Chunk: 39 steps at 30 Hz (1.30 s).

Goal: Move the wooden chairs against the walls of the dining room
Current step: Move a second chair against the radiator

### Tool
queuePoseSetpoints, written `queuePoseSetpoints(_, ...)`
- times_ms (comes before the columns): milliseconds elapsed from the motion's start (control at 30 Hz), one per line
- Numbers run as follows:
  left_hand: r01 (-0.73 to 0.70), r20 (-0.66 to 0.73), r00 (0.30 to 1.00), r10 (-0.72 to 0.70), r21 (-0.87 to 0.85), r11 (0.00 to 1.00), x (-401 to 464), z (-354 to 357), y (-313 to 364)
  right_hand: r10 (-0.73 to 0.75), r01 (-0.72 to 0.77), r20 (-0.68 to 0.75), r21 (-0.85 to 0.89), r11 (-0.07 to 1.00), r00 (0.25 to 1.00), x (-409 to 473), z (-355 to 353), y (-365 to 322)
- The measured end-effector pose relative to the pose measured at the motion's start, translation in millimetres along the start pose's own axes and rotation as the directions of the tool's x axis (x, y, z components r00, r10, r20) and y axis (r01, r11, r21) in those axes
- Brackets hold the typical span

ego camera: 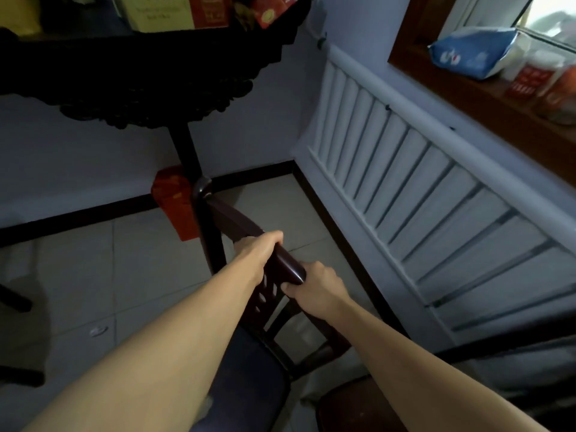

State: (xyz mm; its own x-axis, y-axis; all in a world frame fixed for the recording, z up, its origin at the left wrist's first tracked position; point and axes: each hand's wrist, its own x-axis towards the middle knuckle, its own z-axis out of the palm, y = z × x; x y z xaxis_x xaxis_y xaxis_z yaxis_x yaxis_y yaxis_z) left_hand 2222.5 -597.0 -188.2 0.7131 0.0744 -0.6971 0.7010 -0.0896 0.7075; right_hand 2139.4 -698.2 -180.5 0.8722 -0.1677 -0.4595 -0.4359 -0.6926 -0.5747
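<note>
A dark wooden chair (230, 219) with a curved top rail and a blue seat cushion stands in front of me, its back turned toward the corner of the room. My left hand (258, 247) grips the top rail from the left. My right hand (314, 285) grips the same rail just to the right, fingers wrapped under it. The chair's back slats show below my hands. Its legs are mostly hidden by my arms.
A dark carved table (140, 85) with boxes on top stands against the far wall, an orange box (174, 201) by its leg. A white radiator (420, 188) lines the right wall under a wooden windowsill (486, 98) with packets. A round brown stool (352, 406) is near my right arm.
</note>
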Motion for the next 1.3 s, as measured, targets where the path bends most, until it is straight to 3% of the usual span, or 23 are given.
queuePoseSetpoints(233,-0.019,0.052,0.999,0.017,0.047,0.999,4.4,8.0,21.6,0.043,-0.041,-0.036,0.035,0.999,0.998,1.1,-16.2,-9.7)
queuePoseSetpoints(567,-0.117,0.225,0.970,0.092,0.102,0.988,-10.7,93.1,60.2,0.104,-0.093,-0.160,0.075,0.993,0.982,8.2,-88.8,29.4)
queuePoseSetpoints(1033,-0.181,0.358,0.928,0.100,0.201,0.963,-17.1,296.3,73.6,0.190,-0.156,-0.204,0.172,0.973,0.960,36.9,-214.8,171.1)
queuePoseSetpoints(1300,-0.214,0.376,0.920,0.113,0.239,0.947,4.4,370.2,69.3,0.169,-0.116,-0.200,0.252,0.961,0.965,67.6,-250.4,232.2)
